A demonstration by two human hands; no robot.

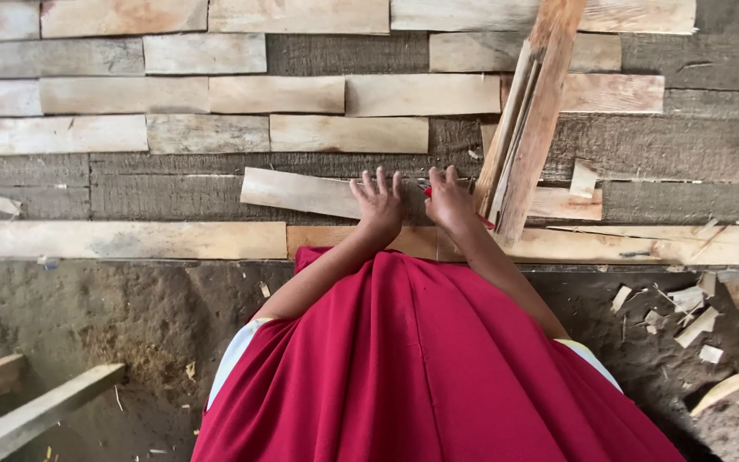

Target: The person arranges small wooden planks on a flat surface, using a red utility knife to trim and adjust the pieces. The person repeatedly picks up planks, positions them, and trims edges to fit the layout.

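1. Head view, looking straight down: left hand [378,205] lay flat w/ fingers spread on a pale wood slat [301,192], palm down, nothing gripped.
2. Right hand [448,201] sat just beside the left, fingers also stretched forward & resting on the surface; a small red object [428,192] showed at its left edge, too hidden to tell what it was or whether the hand had hold of it.
3. Slat under the left hand lay slightly tilted on the grey platform [173,184], its left end free, right end hidden by the hands.
4. A bundle of long thin strips [528,120] ran diagonally from far right down to just right of the right hand, near end touching or almost touching it; can't tell which.
5. No containers in view; loose stock only. Rows of short pale boards [207,94] lay side by side across the far part of the platform, edges butted.
6. Near edge: a long plank [121,240] & a second plank [643,245] lined the platform's lip, w/ dirt floor [113,316] below.
7. Open room: bare grey platform left of the slat; to the right, small offcuts [583,180] on it.
8. Wood scraps [699,325] littered the floor at near right; red skirt [438,368] filled the near middle; a wooden frame piece [36,411] at near left.
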